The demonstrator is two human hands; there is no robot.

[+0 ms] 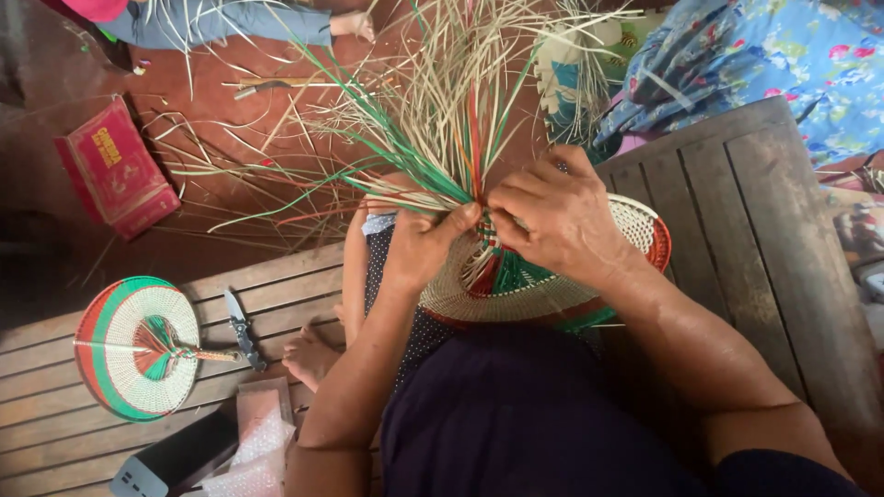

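A half-woven round fan [543,293] in cream, green and red lies on my lap. Long loose straw strips [442,110] fan out from its centre toward the floor. My left hand [419,247] pinches the strips where they gather at the fan's middle. My right hand [557,216] rests on the fan's upper part, fingers gripping the same bundle from the other side. The two thumbs nearly touch.
A finished woven fan [138,348] lies on the wooden bench [755,202] at left, a folding knife [241,327] beside it. Plastic bags [258,442] and a dark box [175,460] sit near the bench edge. A red box [115,170] and another person's legs [239,20] are on the floor.
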